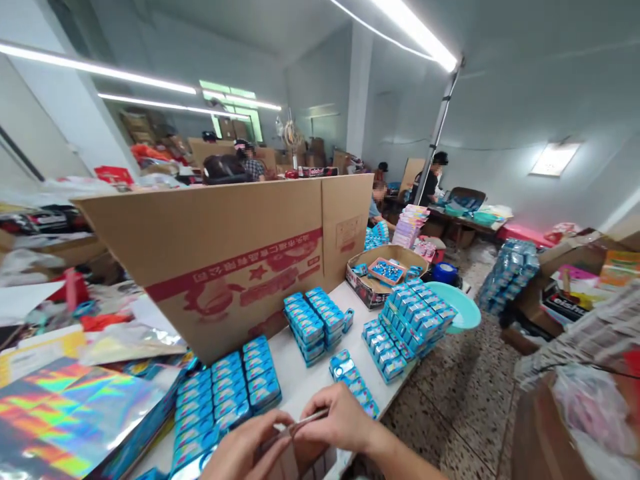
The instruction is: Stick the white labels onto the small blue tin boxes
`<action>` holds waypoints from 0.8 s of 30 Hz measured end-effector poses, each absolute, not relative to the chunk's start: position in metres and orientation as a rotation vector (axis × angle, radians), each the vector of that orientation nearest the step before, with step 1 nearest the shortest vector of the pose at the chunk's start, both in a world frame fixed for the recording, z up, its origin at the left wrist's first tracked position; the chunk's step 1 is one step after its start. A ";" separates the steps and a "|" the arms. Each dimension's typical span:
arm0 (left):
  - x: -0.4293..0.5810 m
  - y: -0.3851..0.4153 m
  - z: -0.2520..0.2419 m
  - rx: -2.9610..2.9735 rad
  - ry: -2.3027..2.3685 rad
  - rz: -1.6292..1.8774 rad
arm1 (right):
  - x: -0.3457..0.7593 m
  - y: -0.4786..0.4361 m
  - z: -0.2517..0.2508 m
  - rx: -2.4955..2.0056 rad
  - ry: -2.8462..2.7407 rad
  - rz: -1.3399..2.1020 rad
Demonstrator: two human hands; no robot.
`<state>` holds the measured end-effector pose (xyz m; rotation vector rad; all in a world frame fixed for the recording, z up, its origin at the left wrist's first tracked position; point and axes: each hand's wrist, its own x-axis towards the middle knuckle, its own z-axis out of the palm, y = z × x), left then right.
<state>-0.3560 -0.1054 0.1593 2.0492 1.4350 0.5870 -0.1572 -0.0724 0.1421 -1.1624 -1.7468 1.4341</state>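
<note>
My left hand (246,445) and my right hand (343,419) meet low in the view, over the near edge of the white table (300,385). Both are closed on a thin, pale, flat piece (313,419) that looks like folded card. Its lower part is mostly hidden by my fingers. Just beyond my right hand lies a short row of small blue boxes (354,381). Left of my left hand, several rows of similar blue boxes (227,387) are packed side by side. Two stacked blocks of blue boxes (314,323) stand farther back.
A tall cardboard sheet (240,247) stands along the table's far side. At right are a stepped pile of blue boxes (415,313), an open carton (367,293) and a turquoise basin (467,308). Shiny holographic sheets (75,427) lie left. Other people (427,183) work behind.
</note>
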 end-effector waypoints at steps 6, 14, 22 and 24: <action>-0.343 -0.117 0.191 2.046 1.326 0.558 | -0.137 -0.086 0.164 -1.161 -1.530 1.709; -0.333 -0.127 0.198 1.794 1.294 0.565 | -0.128 -0.095 0.161 -1.150 -1.634 1.736; -0.331 -0.141 0.203 1.735 1.346 0.546 | -0.127 -0.105 0.173 -0.743 -2.294 0.567; -0.329 -0.142 0.205 1.749 1.374 0.549 | -0.126 -0.108 0.175 -0.721 -2.306 0.430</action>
